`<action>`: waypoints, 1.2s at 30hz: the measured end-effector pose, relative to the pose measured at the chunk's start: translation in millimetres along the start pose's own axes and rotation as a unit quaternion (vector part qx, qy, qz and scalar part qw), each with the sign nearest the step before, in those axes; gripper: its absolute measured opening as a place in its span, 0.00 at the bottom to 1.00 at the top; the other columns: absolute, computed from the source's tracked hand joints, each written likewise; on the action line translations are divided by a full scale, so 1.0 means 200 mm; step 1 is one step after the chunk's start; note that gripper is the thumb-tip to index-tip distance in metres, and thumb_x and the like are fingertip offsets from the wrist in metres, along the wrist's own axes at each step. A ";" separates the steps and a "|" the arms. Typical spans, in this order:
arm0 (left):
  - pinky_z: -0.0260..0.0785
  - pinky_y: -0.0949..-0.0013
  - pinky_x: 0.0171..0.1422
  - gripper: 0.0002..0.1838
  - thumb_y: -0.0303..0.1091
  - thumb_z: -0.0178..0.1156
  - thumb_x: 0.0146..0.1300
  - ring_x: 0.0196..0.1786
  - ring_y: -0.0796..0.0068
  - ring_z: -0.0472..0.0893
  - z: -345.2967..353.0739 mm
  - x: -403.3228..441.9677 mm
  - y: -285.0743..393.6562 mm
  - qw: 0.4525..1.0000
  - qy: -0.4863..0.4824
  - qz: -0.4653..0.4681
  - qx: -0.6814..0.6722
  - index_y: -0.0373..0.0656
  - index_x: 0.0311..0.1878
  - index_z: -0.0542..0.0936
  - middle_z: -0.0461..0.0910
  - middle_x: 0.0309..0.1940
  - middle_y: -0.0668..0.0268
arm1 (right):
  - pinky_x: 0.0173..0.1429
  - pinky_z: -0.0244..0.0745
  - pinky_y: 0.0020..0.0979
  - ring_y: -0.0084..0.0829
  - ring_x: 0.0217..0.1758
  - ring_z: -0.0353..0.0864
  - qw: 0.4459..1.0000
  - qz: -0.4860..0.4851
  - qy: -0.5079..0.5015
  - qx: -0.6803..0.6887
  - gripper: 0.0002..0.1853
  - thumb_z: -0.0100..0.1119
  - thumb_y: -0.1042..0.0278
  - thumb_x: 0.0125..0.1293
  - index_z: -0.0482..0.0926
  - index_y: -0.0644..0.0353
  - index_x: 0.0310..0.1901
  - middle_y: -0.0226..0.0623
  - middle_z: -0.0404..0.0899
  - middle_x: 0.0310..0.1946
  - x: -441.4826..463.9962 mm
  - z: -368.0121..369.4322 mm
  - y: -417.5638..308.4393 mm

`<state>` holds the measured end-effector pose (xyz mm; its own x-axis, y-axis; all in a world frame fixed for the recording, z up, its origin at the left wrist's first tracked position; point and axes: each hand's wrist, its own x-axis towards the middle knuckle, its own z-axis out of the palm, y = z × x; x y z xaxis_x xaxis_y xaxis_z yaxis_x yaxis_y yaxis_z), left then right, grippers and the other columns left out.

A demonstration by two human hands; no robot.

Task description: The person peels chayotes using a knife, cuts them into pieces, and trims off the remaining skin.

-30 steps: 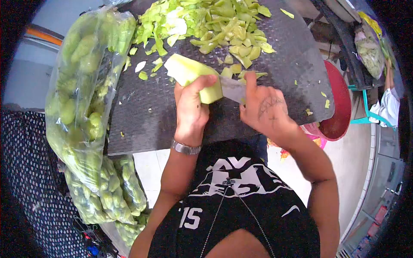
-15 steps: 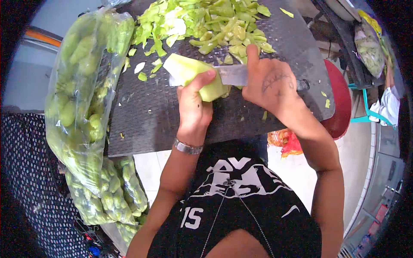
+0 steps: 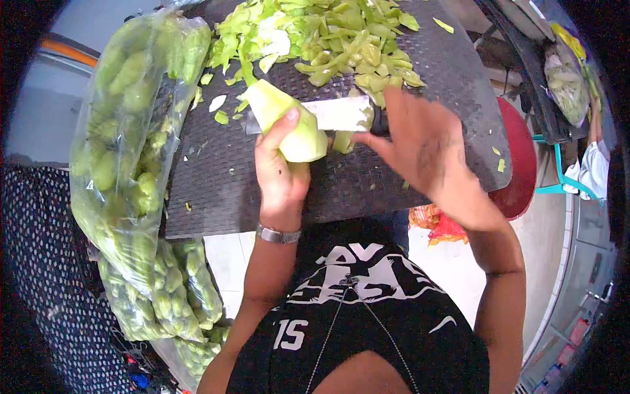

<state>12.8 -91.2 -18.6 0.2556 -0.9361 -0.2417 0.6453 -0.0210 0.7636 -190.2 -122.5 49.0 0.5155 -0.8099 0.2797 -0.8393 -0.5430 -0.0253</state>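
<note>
Gripped in my left hand (image 3: 281,154) is a peeled, pale green vegetable (image 3: 279,121), tilted over the table, my thumb pressed on its near side. A wide-bladed knife (image 3: 338,113) lies across behind it, its blade tip showing past the vegetable's left side. My right hand (image 3: 423,134) is at the knife's dark handle, thumb and index finger spread apart, somewhat blurred by motion; the other fingers are hidden. Green peelings (image 3: 328,39) are heaped on the dark woven-textured tabletop (image 3: 216,190) beyond both hands.
At the left table edge rests a long clear plastic bag (image 3: 118,138) of green vegetables, with more filled bags (image 3: 177,289) below. To the right are a red round stool (image 3: 515,161), a teal frame (image 3: 561,174) and another bag of produce (image 3: 566,82). Orange-red netting (image 3: 436,220) lies under the table.
The vegetable and my left hand have shifted left and slightly nearer to me. My right hand's thumb and index finger have spread wider, and more of the knife blade shows.
</note>
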 end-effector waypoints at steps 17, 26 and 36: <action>0.79 0.58 0.55 0.18 0.33 0.78 0.51 0.51 0.53 0.86 0.05 0.12 0.24 0.658 -0.225 0.462 0.550 0.42 0.46 0.86 0.85 0.49 0.55 | 0.29 0.70 0.37 0.35 0.26 0.78 0.967 -0.213 0.128 -0.058 0.15 0.60 0.51 0.75 0.75 0.50 0.34 0.32 0.71 0.21 -0.02 -0.14 0.05; 0.78 0.62 0.57 0.08 0.27 0.71 0.55 0.49 0.61 0.87 -0.11 0.21 0.26 0.704 -0.111 0.498 0.494 0.39 0.39 0.86 0.88 0.42 0.56 | 0.29 0.74 0.38 0.37 0.23 0.78 0.981 -0.186 0.051 0.023 0.15 0.60 0.54 0.74 0.77 0.57 0.35 0.36 0.74 0.24 0.00 0.08 -0.08; 0.74 0.64 0.62 0.11 0.26 0.70 0.59 0.52 0.67 0.85 -0.17 0.26 0.25 0.806 -0.088 0.436 0.391 0.38 0.46 0.86 0.88 0.48 0.58 | 0.29 0.69 0.33 0.32 0.22 0.76 0.950 -0.165 0.168 -0.205 0.15 0.60 0.51 0.75 0.78 0.55 0.39 0.31 0.69 0.20 -0.12 0.25 -0.18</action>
<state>83.5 -128.9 -12.7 0.2167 -0.7492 0.6260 -0.3931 0.5200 0.7584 -163.0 -94.3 -5.4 0.7353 -0.4575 0.5001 -0.6744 -0.5674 0.4725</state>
